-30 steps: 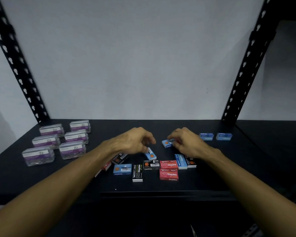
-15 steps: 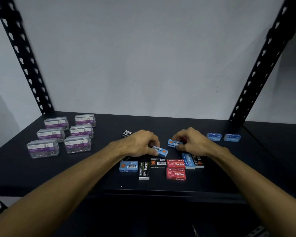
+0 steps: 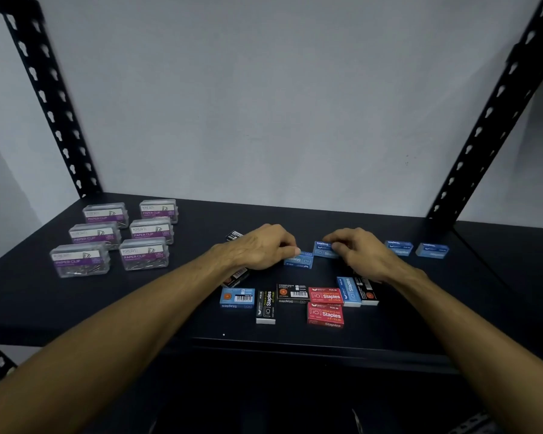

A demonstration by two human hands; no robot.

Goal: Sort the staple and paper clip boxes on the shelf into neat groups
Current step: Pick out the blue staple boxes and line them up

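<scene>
You are midway through the sort: the paper clip boxes already sit in a tidy block of six at the left of the shelf, and you are now pulling blue staple boxes out of the mixed pile. Your left hand has its fingers curled, pinching the end of one blue box that lies flat on the shelf. Your right hand pinches a second blue box just beside the first, slightly farther back. Two more blue boxes lie side by side to the right, near the right upright, and look like the start of the blue group.

The next move, I judge, is to carry both held boxes right and set them square against that pair, edges aligned. Left to sort are the boxes in front of your hands: two red boxes touching one another, three black ones, two blue, one peeking from under your left wrist, and a black box lying apart behind your left hand.

The staple boxes are small, flat cardboard bricks with printed faces, light and easy to slide or knock askew. The paper clip boxes are clear, hard plastic with purple labels, with loose metal clips visible inside.
</scene>
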